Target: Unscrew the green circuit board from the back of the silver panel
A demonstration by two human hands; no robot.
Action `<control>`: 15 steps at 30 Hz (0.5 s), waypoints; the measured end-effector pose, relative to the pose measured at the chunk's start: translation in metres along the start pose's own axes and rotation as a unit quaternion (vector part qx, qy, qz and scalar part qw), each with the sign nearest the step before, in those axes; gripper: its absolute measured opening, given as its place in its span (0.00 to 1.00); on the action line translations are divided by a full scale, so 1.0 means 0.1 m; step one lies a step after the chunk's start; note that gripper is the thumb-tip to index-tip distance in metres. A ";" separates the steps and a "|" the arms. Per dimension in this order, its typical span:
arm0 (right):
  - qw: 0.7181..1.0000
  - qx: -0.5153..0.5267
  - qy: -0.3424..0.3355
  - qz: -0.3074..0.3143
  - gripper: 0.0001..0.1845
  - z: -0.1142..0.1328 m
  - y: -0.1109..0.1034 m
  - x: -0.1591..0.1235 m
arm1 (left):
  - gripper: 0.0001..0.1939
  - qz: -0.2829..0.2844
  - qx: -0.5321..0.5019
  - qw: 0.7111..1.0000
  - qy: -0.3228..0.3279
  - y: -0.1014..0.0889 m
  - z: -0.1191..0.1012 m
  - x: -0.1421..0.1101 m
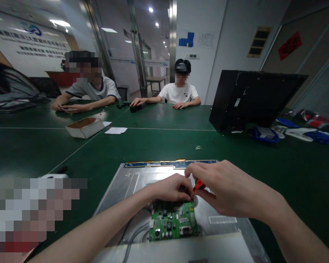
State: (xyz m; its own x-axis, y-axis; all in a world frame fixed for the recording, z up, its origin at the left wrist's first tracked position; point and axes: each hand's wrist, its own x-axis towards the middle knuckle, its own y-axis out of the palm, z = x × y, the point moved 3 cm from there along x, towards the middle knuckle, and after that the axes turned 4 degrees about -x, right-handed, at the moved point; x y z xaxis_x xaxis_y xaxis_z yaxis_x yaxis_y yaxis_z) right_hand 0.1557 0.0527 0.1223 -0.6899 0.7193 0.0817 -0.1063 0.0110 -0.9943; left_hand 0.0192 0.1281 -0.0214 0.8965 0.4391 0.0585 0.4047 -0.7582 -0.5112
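A bare monitor panel with a silver metal back [131, 182] lies flat on the green table before me. A green circuit board [173, 220] sits on it, with grey cables running off its left side. My right hand [222, 186] grips a small orange-handled screwdriver [199, 185], its tip down at the board's top right corner. My left hand [171, 188] is curled with its fingertips pinched at the board's top edge, right beside the tool tip. Whether it holds anything is hidden.
A black monitor back cover [252, 98] stands at the right, with blue and white items [298, 133] beside it. An open cardboard box [84, 127] and paper [115, 130] lie at centre left. Two other people sit across the table, hands resting on it.
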 end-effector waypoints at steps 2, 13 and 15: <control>1.000 -0.018 0.018 -0.003 0.06 -0.01 0.00 0.00 | 0.04 0.014 0.004 1.000 0.006 0.00 0.01 0.00; 0.996 -0.074 0.046 -0.009 0.04 -0.05 0.04 0.02 | 0.02 0.002 -0.025 1.000 0.013 0.00 -0.04 -0.01; 0.998 -0.048 0.035 -0.009 0.02 -0.03 0.03 0.01 | 0.02 0.006 -0.023 1.000 0.010 0.01 -0.04 -0.01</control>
State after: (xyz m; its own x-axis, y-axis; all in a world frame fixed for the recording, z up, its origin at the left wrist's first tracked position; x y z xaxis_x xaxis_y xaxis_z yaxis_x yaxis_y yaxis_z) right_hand 0.1572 0.0559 0.1196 -0.6366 0.7649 0.0980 -0.0470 0.0883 -0.9950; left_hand 0.0198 0.1254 -0.0187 0.9046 0.4206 0.0691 0.4011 -0.7853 -0.4717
